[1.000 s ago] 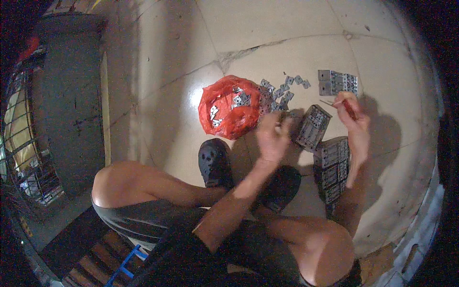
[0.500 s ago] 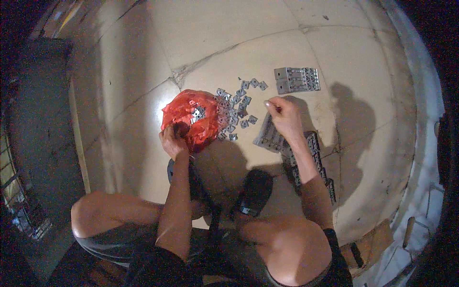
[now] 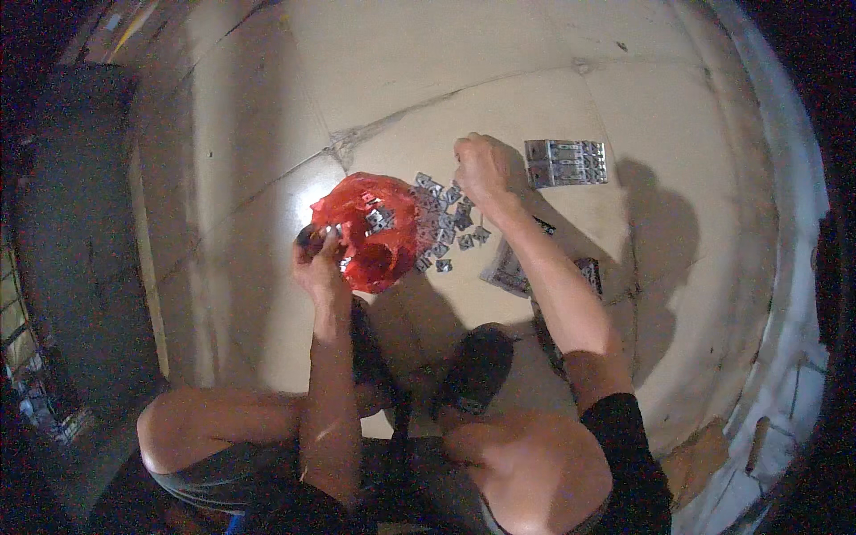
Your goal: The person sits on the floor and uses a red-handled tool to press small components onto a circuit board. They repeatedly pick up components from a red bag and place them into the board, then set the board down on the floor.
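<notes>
By one red bag (image 3: pixel 392 192) and over ten gray bits (image 3: pixel 444 266), I can't tell if my left hand (image 3: pixel 316 267) or right hand (image 3: pixel 482 174) pinches anything.

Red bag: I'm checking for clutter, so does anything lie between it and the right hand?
Yes: loose grey metal pieces lie on the floor beside the red bag, between it and the right hand.

On floor (image 3: pixel 446 53): bag (image 3: pixel 403 260) left | bagged parts (image 3: pixel 379 217) inside it | loose parts (image 3: pixel 463 216) just right of bag | far blocks (image 3: pixel 566 163) farther right | near block (image 3: pixel 506 273) nearer right | left hand (image 3: pixel 316 263) at bag's left edge | right hand (image 3: pixel 483 174) by loose parts' far side
</notes>
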The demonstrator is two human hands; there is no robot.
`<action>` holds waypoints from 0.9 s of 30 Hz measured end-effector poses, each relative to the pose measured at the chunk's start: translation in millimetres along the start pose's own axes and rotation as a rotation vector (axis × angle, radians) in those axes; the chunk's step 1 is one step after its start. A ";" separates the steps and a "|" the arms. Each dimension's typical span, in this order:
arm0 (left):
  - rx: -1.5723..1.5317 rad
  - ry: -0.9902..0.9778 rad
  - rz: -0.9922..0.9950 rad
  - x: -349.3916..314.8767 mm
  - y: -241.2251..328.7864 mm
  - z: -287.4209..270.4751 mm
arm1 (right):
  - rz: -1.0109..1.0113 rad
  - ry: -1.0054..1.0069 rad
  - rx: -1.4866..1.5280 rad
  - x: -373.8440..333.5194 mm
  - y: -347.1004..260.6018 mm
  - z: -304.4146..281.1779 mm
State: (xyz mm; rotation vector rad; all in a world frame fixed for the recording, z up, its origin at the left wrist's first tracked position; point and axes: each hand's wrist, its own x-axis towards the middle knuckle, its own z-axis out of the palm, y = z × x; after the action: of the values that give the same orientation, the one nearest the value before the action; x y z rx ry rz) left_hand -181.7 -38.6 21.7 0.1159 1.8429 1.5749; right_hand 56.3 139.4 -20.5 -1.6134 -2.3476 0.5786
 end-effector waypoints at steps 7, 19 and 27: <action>-0.094 -0.345 -0.190 -55.8 35.8 69.5 | 0.232 -0.050 0.594 -20.7 -25.6 -51.5; 0.006 -0.802 -0.150 -106.8 -2.9 115.4 | 0.313 0.027 0.976 -120.0 -10.8 -94.4; 0.347 -0.872 0.108 -127.9 -8.0 117.4 | 0.438 0.097 0.891 -152.7 -10.5 -80.1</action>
State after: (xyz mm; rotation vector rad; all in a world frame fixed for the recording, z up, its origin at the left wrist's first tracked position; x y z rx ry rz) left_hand -17.9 -5.3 69.3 0.9159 1.3746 0.9902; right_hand 135.8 9.0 60.4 -1.5963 -1.3018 1.3446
